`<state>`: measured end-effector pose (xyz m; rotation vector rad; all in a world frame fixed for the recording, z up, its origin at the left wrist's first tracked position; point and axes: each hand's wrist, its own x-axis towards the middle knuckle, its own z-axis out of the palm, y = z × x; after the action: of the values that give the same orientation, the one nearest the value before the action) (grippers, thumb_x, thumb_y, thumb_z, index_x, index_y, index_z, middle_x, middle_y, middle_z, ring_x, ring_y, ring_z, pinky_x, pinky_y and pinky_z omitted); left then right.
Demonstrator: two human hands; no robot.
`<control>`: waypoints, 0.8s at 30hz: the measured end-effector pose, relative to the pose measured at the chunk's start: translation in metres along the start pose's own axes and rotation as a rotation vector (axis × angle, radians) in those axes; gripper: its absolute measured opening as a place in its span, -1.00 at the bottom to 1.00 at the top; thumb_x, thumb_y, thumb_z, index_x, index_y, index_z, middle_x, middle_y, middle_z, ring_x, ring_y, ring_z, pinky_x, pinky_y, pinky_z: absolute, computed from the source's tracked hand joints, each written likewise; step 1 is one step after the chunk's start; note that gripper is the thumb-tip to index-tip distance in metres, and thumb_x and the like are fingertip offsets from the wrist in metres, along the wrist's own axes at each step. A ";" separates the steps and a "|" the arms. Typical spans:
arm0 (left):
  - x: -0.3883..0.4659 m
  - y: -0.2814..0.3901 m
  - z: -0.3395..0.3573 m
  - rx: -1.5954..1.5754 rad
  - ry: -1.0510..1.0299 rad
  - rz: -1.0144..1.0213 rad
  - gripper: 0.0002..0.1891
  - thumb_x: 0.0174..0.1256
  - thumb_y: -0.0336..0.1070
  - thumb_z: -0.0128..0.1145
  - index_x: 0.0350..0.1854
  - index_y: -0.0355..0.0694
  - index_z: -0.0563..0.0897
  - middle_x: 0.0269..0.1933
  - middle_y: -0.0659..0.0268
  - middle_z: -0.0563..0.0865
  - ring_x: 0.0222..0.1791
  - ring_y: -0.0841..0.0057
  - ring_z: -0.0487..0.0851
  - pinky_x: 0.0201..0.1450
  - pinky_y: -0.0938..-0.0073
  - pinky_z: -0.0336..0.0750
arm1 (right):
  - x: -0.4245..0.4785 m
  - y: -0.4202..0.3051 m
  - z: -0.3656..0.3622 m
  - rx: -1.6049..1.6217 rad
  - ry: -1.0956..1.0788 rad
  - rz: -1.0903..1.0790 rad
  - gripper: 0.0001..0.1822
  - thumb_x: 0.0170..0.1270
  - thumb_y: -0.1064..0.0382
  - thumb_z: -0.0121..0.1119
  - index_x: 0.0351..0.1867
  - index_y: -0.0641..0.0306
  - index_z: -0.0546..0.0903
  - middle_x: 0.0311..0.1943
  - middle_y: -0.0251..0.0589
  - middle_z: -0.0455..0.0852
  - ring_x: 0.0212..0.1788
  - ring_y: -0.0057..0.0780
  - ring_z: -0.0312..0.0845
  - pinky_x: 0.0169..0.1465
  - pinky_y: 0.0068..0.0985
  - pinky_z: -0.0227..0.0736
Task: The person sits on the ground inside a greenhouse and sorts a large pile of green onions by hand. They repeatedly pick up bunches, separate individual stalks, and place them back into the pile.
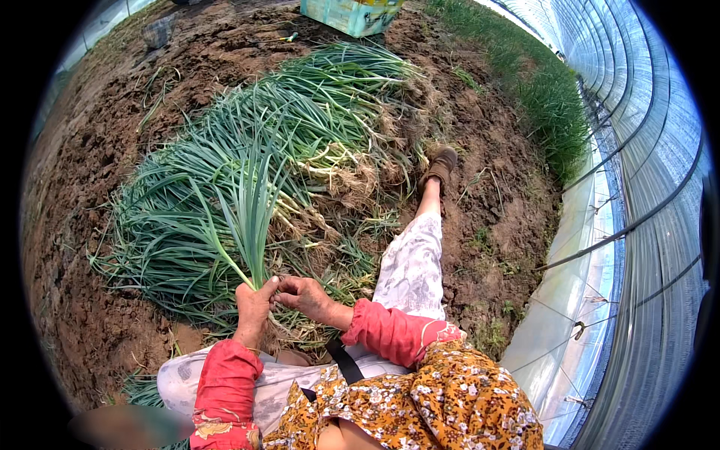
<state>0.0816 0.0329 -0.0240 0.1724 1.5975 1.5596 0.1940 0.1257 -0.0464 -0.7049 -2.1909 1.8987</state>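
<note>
My left hand (253, 306) is closed around the pale lower stems of a small bunch of green onions (256, 230), whose long leaves fan upward away from me. My right hand (304, 298) meets it at the stems, thumb and forefinger pinched together; whether a leaf or root strand is between them is too small to tell. Some roots (271, 333) hang below the left fist. Just beyond both hands lies a large heap of green onions (185, 208), leaves towards the left and white, rooty ends (349, 174) towards the right.
My outstretched leg ends in a brown shoe (440, 163) beside the heap. Stripped leaves (354, 259) litter the brown soil (484, 208). A turquoise crate (351, 17) and a small green-handled tool (289, 37) lie beyond. Plastic greenhouse sheeting (647, 236) curves along the right; growing plants (551, 112) line it.
</note>
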 end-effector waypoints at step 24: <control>0.013 0.008 -0.012 -0.185 0.188 0.102 -0.81 0.16 -0.27 0.25 -0.45 -0.25 0.54 -0.55 0.40 0.55 -0.64 0.67 0.43 -0.59 0.62 0.33 | -0.039 -0.016 -0.008 0.392 0.007 0.186 -0.74 0.30 0.15 0.10 -0.40 0.32 0.57 -0.67 -0.51 0.37 -0.62 -0.75 0.21 -0.57 -0.68 0.15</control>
<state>0.0620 0.0335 -0.0246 0.0060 1.5967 1.8379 0.2272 0.1143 -0.0225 -0.8579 -1.7174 2.3163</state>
